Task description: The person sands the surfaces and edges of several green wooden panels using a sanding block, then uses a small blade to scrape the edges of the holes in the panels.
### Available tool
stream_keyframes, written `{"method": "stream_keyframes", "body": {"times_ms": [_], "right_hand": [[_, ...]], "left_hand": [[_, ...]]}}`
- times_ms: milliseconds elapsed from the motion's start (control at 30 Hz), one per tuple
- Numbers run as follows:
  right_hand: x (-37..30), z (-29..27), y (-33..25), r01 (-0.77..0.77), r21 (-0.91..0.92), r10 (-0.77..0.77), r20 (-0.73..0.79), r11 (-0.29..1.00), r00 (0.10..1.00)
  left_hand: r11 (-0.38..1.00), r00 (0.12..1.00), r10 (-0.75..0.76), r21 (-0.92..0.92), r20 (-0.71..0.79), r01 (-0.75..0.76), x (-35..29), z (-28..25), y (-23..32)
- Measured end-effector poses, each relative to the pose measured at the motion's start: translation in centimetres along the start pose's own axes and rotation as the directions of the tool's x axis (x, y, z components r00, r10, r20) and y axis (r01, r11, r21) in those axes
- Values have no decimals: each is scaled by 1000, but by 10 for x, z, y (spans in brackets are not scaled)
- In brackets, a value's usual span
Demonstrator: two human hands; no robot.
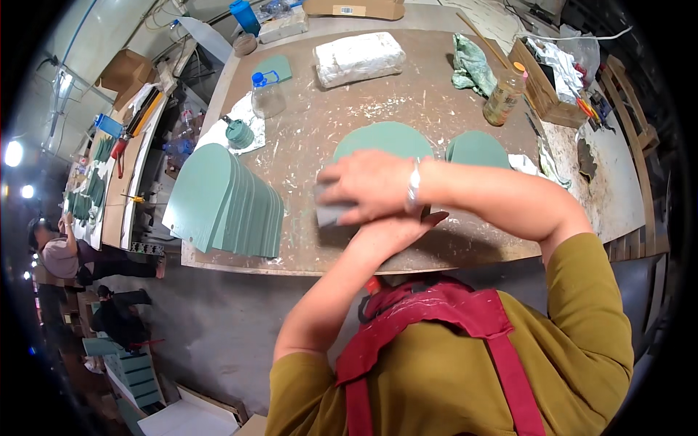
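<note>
I'm watching the right hand [363,185] grasping 1 grey block [331,214] near 1 rounded green panel [385,135]; the left hand [396,234] is crossing below, its finger state I cannot tell.

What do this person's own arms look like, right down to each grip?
Mustard-olive sleeves end near the elbows. The right grip is a gloveless human hand with a shiny silver-coloured bracelet at its wrist; the left grip is gloveless too, no bracelet showing.

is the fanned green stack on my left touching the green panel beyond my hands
Apart: the head view shows brown tabletop between the fanned stack and green panel.
</note>
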State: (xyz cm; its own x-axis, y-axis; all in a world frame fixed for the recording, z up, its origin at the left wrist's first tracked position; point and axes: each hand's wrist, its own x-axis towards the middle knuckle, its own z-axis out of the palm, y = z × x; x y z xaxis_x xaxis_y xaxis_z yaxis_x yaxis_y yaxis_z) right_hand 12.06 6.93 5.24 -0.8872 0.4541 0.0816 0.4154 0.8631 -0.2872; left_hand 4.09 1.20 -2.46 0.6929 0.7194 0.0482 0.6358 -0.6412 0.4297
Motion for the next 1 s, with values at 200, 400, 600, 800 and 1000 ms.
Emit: {"method": "stream_keyframes", "body": {"times_ms": [200, 400, 600, 800, 1000], "right_hand": [[-9, -21, 67, -401, -265, 352, -212, 877, 911], [-3, -4, 59, -445, 5, 441, -130, 896, 888], [7, -14, 16, -414, -128, 418, 7, 901, 908], [-57, -16, 132, -788, -189, 754, -229, 586, 616], [-141, -13, 127, -685, 542, 873, -331, 487, 358]], "left_hand": [[961, 964, 223, 199, -145, -193, 8, -13, 2], [966, 947, 237, 161, -219, -204, 6, -9, -1], [970, 976, 161, 205, -143, -130, 1, -4, -3], [971, 951, 225, 132, -210, -200, 5, -12, 9], [983, 939, 14, -165, -344, -76, 20, -57, -27]]}}
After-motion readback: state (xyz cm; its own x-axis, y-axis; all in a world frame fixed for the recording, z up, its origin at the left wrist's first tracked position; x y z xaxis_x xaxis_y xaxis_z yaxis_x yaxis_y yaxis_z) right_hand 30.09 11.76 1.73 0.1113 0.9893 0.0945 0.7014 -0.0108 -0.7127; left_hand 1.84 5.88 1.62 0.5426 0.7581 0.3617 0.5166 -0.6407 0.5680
